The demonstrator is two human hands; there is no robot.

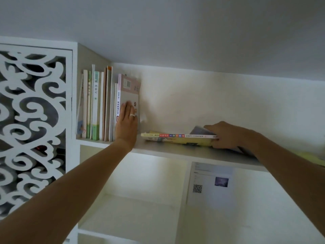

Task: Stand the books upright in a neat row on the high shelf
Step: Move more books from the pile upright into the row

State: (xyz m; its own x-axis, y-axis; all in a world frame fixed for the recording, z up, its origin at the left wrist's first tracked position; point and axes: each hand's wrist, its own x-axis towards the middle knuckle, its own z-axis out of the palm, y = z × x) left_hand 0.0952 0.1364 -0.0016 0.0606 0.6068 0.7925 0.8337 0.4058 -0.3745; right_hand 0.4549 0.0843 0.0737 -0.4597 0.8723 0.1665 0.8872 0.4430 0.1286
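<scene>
your left hand (127,120) lies flat, fingers straight, against the pink-and-grey book (129,95) that ends the upright row (98,106) at the left of the high shelf (175,150). your right hand (226,134) curls its fingers onto the flat pile of books (177,138) lying well to the right, thumb under the pile's edge.

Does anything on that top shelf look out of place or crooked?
Yes. Beside the upright row, a small stack of books lies flat on the shelf, one yellow book askew under a white one. The right hand grips that stack; the left hand presses flat against the row's end book.
</scene>
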